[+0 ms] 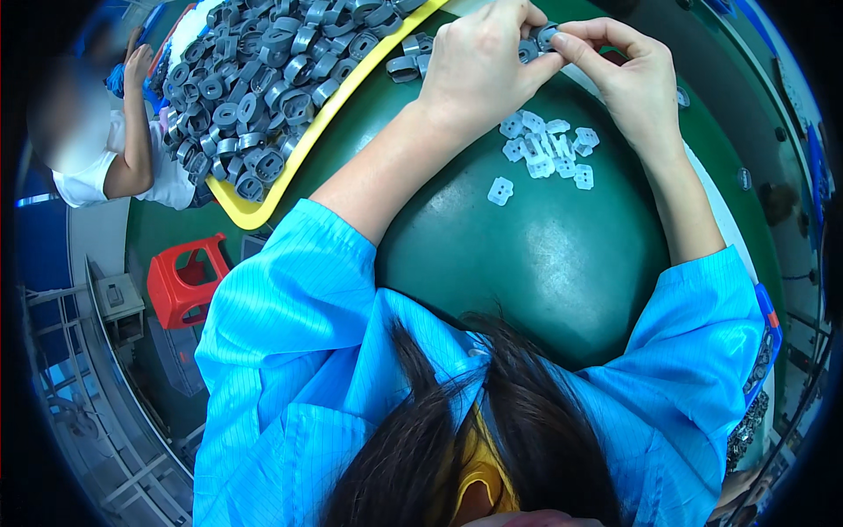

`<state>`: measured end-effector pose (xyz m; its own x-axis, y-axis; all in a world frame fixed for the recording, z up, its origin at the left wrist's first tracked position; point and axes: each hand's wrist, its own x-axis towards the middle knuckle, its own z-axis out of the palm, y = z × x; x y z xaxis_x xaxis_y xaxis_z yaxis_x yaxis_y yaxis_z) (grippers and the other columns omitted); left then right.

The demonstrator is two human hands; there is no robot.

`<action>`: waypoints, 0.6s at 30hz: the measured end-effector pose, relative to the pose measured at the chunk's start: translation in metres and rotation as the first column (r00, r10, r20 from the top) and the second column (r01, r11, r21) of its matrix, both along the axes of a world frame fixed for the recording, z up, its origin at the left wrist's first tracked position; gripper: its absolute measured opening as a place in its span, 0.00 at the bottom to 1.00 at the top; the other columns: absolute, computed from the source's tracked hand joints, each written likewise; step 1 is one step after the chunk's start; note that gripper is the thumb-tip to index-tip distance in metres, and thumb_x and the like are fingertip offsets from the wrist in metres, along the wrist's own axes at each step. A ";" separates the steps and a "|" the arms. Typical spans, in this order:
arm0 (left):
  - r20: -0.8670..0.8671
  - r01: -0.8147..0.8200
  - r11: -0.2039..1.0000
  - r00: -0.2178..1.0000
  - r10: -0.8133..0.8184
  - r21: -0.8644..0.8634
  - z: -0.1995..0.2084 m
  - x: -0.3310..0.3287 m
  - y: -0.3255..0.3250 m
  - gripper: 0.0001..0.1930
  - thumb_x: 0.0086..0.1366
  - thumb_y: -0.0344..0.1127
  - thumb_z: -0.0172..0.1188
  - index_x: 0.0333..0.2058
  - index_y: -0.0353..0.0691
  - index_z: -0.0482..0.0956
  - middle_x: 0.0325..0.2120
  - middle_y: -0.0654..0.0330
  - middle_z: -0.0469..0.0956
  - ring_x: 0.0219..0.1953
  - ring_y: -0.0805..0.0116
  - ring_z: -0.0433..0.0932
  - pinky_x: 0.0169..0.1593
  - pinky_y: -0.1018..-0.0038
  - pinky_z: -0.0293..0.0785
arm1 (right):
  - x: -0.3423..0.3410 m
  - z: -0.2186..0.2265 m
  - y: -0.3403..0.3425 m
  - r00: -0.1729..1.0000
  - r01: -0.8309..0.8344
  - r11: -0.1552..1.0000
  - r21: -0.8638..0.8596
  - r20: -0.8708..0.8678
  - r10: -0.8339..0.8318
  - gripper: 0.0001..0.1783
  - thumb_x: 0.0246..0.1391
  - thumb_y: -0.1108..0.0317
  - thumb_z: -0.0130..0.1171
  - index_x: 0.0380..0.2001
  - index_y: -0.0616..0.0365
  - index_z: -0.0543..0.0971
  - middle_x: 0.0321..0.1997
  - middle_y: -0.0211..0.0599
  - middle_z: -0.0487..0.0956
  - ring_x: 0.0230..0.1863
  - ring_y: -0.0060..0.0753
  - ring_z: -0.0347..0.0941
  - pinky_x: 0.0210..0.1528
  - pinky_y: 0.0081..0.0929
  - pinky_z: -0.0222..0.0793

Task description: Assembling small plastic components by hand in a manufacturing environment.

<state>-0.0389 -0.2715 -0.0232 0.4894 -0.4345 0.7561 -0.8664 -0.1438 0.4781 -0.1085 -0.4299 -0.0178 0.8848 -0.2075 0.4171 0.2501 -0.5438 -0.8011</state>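
Observation:
At the far edge of the green work surface, my two hands come close together over small dark grey plastic parts. My right hand pinches a grey oval plastic part between thumb and fingertips. Beside it, my left hand curls its fingers and thumb around another grey plastic part, partly hidden by the hand. Between my forearms lies a loose pile of translucent white plastic pieces with small holes. One white piece sits apart, nearer to me. More grey parts lie left of my left hand.
A yellow-rimmed tray heaped with grey plastic parts stands at the left. Beyond it is another person in a white top, one arm raised. A red stool stands on the floor at the left.

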 end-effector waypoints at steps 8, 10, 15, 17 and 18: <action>0.187 0.012 1.000 0.982 -0.013 0.006 -0.005 0.007 -0.005 0.13 0.49 0.29 0.69 0.32 0.36 0.74 0.27 0.52 0.75 0.30 0.54 0.77 0.33 0.67 0.74 | 0.002 0.025 0.011 0.941 0.143 0.750 0.645 -0.323 0.099 0.12 0.48 0.75 0.64 0.38 0.63 0.78 0.34 0.33 0.79 0.32 0.18 0.74 0.34 0.15 0.70; 0.375 0.019 1.000 0.927 -0.024 0.016 -0.004 0.006 -0.009 0.14 0.48 0.29 0.70 0.32 0.36 0.74 0.28 0.52 0.73 0.33 0.52 0.75 0.35 0.66 0.72 | 0.002 0.002 -0.010 0.950 0.030 0.798 0.602 -0.264 0.164 0.11 0.52 0.71 0.61 0.39 0.62 0.79 0.32 0.30 0.79 0.31 0.16 0.73 0.35 0.14 0.70; 0.426 0.084 0.996 0.901 -0.083 0.017 -0.004 0.015 -0.004 0.15 0.49 0.31 0.70 0.34 0.36 0.75 0.29 0.53 0.73 0.32 0.53 0.75 0.35 0.66 0.72 | 0.002 0.005 -0.016 0.912 -0.112 0.793 0.598 -0.256 0.322 0.11 0.53 0.67 0.62 0.39 0.59 0.81 0.32 0.30 0.80 0.29 0.17 0.74 0.35 0.15 0.71; 0.434 0.156 0.987 0.886 -0.160 0.047 0.003 0.017 0.000 0.15 0.49 0.32 0.70 0.35 0.37 0.77 0.30 0.53 0.73 0.32 0.54 0.75 0.35 0.68 0.73 | -0.002 0.013 -0.019 0.894 -0.086 0.780 0.620 -0.298 0.335 0.11 0.52 0.70 0.62 0.38 0.61 0.80 0.31 0.31 0.80 0.30 0.17 0.75 0.37 0.15 0.72; 0.108 0.257 0.962 0.958 -0.266 0.092 0.004 0.012 0.006 0.15 0.50 0.32 0.70 0.36 0.37 0.77 0.30 0.54 0.73 0.32 0.55 0.75 0.35 0.68 0.73 | -0.003 0.015 -0.023 0.876 -0.108 0.828 0.550 -0.341 0.341 0.11 0.51 0.71 0.63 0.39 0.61 0.80 0.31 0.32 0.80 0.30 0.18 0.75 0.38 0.15 0.73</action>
<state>-0.0267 -0.2650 -0.0187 0.2602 -0.5937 0.7615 -0.9283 0.0633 0.3665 -0.1119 -0.4525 -0.0027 0.9936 -0.0559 -0.0980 -0.0987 -0.0092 -0.9951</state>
